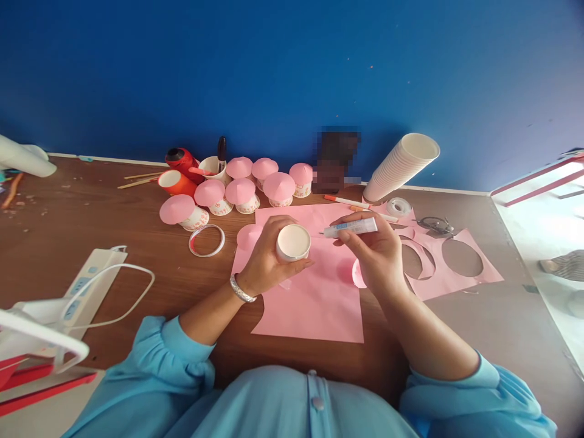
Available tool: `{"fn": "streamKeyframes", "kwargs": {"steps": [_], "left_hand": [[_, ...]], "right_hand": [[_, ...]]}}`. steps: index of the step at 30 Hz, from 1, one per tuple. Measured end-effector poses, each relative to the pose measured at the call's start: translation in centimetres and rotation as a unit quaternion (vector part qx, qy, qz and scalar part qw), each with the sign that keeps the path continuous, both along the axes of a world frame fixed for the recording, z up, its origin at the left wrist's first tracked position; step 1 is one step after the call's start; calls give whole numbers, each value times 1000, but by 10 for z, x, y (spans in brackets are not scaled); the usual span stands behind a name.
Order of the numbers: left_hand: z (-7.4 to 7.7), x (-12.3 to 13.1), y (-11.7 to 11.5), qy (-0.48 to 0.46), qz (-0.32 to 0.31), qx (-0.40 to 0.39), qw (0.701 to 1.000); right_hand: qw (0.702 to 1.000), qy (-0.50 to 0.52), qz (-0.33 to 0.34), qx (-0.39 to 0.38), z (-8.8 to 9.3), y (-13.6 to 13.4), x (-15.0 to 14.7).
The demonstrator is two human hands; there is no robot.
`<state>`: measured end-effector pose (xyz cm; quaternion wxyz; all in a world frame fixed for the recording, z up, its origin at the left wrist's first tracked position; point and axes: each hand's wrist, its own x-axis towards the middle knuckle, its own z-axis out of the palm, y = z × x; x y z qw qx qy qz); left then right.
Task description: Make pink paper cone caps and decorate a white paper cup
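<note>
The left hand (267,258) wraps the paper cup (293,241) above the pink sheet (319,304), fingers curled closed round its wall, its round white end facing up. The right hand (376,255) pinches the glue tube (350,227) between thumb and fingertips. The tube lies nearly level, its nozzle aimed to 9 o'clock, just short of the cup's rim. To glue cleanly, it seems best to squeeze gently, lay a thin bead along the edge and turn the cup rather than the tube. Forearms angle in from 5 and 7 o'clock, wrists raised. Capped cups (246,191) stand at 11 o'clock.
</note>
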<state>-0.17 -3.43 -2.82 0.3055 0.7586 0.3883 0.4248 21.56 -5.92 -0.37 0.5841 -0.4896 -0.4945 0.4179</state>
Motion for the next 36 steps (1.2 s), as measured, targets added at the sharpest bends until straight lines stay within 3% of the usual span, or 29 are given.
{"fn": "streamKeyframes", "kwargs": {"steps": [4,7,12,16,25,36], "left_hand": [[-1,-15,3,35,30,31,998],[-3,-31,7,30,38,2,999],[-7,-54,16,-12,110,-37,993],[-8,-56,15,17,119,-32,992],[-11,-26,-1,132,34,-76,988],[-20,-37,-4,144,26,-71,987]], "right_hand": [[997,74,3,-28,-5,-2,11],[993,100,-17,-53,-11,-4,19],[987,146,-27,-69,-17,-6,25],[982,171,-20,-78,-19,-9,22],[953,245,75,-163,-30,-20,4],[942,256,109,-189,-34,-21,-2]]}}
